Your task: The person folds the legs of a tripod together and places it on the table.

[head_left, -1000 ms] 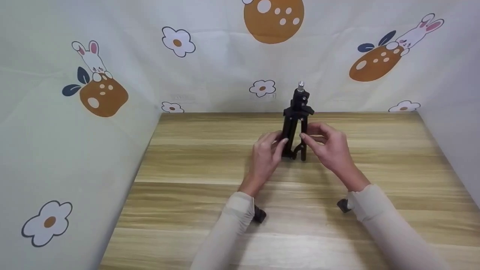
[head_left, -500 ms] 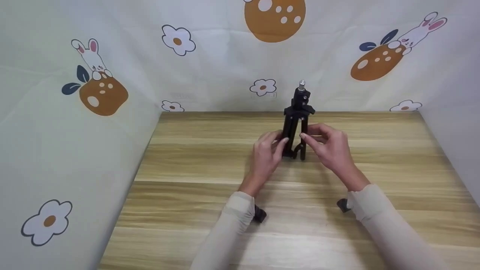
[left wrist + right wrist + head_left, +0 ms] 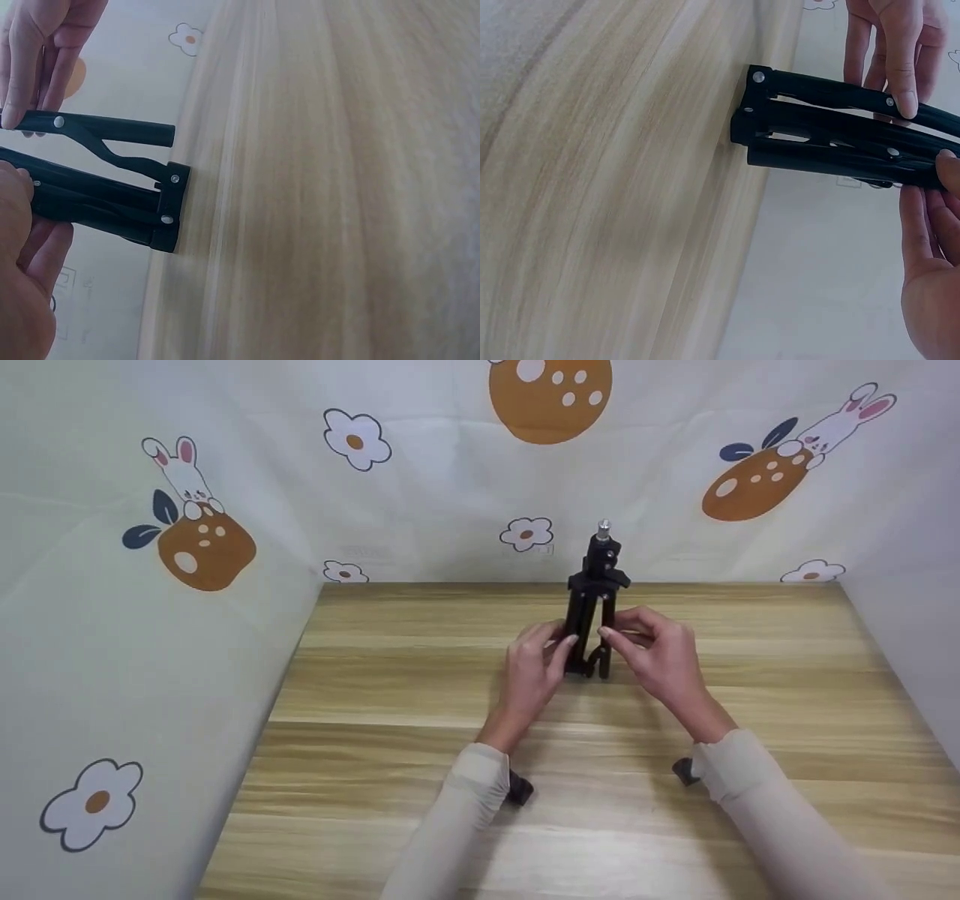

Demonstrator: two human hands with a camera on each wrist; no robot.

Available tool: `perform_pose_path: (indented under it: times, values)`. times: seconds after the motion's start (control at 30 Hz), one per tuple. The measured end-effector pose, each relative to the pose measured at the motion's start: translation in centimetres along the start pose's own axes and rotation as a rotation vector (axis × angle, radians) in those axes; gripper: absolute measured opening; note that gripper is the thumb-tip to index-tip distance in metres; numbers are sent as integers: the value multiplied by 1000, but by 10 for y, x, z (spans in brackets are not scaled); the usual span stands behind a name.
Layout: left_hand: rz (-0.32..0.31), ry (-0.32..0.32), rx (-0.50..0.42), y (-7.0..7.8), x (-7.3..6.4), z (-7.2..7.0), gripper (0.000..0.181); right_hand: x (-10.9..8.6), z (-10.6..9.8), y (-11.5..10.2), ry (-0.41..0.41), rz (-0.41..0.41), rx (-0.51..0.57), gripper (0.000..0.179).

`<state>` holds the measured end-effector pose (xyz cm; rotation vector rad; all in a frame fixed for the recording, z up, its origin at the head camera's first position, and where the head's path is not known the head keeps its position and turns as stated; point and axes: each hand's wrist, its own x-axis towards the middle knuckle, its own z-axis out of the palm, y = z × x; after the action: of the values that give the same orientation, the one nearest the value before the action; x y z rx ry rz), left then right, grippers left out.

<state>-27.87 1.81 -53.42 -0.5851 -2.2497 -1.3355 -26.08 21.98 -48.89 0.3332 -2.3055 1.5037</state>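
A small black tripod stand (image 3: 595,581) with a silver screw tip stands upright, its legs mostly folded in. My left hand (image 3: 531,664) pinches a leg on its left side between thumb and fingers. On the other side, my right hand (image 3: 660,652) pinches the right leg, which is spread slightly from the rest. In the left wrist view, that right leg (image 3: 139,130) angles apart from the others, joined by a curved brace (image 3: 112,156) to the bottom bracket (image 3: 171,206). The right wrist view shows the tripod's bracket (image 3: 750,105) close over the wooden surface.
The wood-grain table (image 3: 360,780) spreads around the tripod. A pale patterned cloth (image 3: 435,472) with rabbits and flowers rises behind and at both sides. Black wrist devices (image 3: 519,789) stick out beneath both sleeves.
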Motion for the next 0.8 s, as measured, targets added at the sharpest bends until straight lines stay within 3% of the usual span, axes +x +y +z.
perform_pose_path:
  times: [0.37,0.8]
  values:
    - [18,0,-100,0,1,0,23,1,3,2,8,-29,-9,18]
    - [29,14,-68,0,1,2,20,-1,4,9,11,-34,0,18]
